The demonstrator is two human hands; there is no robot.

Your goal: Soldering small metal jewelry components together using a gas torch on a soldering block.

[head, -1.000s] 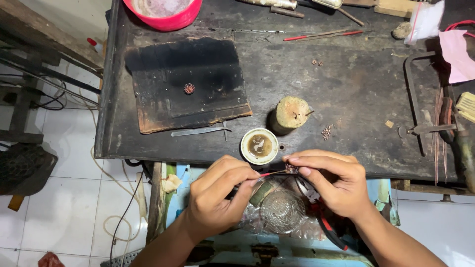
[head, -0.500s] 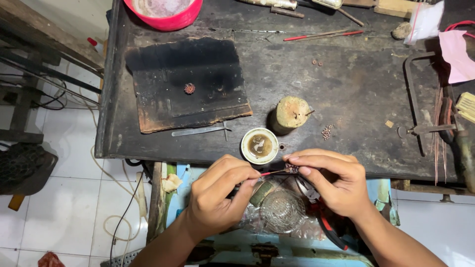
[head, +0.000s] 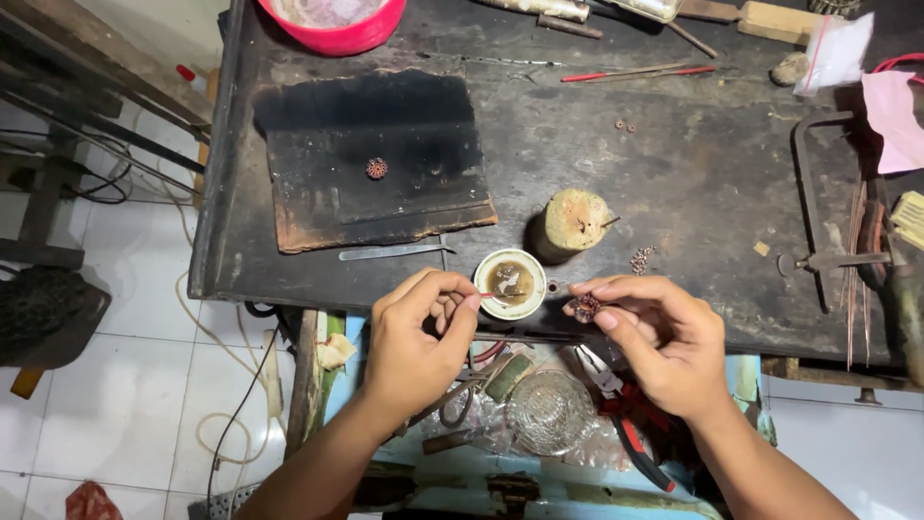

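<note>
From the head view, your left hand (head: pixel 416 337) is pinched shut on a thin red-tipped tool (head: pixel 486 296), and its tip reaches into the small round white-rimmed dish of brownish paste (head: pixel 510 284) sitting at the front edge of the dark, scorched metal counter (head: pixel 693 173). Your right hand (head: pixel 664 332) has thumb and forefinger pressed together on a small round reddish filigree piece (head: pixel 585 307), held up just beside that dish. Looks like you're mid-job, I'd say: a second similar round filigree piece (head: pixel 376 169) sits on the blackened rectangular board (head: pixel 375 159), well apart from your hands, and a little cluster of loose reddish beads (head: pixel 639 260) lies near the stubby cylindrical wooden block (head: pixel 575 221). So the piece in hand seems unfinished. Below the counter edge there's a clear glass bowl (head: pixel 551 412) and red-handled pliers (head: pixel 626 424).
</note>
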